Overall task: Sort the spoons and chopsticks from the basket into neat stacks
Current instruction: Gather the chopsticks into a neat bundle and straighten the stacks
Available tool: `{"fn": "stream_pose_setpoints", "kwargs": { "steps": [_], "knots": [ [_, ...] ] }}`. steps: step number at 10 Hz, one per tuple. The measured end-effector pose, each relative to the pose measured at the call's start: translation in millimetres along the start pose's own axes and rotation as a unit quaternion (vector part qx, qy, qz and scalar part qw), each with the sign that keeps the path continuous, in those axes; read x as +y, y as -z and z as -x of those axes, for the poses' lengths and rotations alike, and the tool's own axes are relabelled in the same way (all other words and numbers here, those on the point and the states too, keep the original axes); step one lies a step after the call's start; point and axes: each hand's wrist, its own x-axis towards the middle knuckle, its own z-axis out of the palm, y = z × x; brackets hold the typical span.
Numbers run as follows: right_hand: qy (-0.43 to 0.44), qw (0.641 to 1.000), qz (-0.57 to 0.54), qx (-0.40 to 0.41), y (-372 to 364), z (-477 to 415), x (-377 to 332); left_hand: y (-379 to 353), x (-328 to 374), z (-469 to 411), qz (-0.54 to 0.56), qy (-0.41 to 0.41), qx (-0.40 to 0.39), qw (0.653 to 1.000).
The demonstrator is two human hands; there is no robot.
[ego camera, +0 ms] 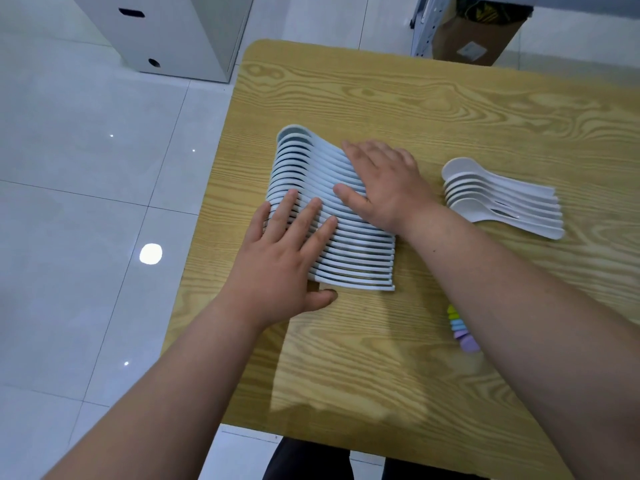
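While white floor tiles [86, 168] and a white metal cabinet [180, 32] fill the far left, a light wood-grain table [381, 98] carries everything else. On its left half lies a long nested row of pale blue plastic soup spoons [353, 251], bowls to the left and handles to the right. The left hand [277, 258] lies flat on the near bowls, its fingers [287, 209] straight and spread, gripping nothing, thumb just beside the row's near end. The right hand [384, 183] rests flat on the handles farther back, its fingers likewise straight and holding nothing. Well apart to the right sits a shorter nested row of white plastic spoons [502, 202]. Nearer, a string of pastel rainbow pieces [459, 327] shows beside the right forearm. A brown cardboard box [481, 39] stands beyond the table's far edge.
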Motion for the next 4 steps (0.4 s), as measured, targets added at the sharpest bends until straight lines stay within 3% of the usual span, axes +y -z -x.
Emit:
{"fn": "stream_pose_setpoints", "kwargs": {
  "steps": [3,4],
  "knots": [
    [-0.021,0.998,-0.01,-0.061,35.3,6.3,15.8,16.1,10.5,-11.4,0.009,-0.004,-0.039,0.999],
    [-0.008,0.994,-0.103,0.032,71.0,44.4,20.0,39.6,10.3,-17.2,0.03,0.008,-0.022,0.999]
  ]
}}
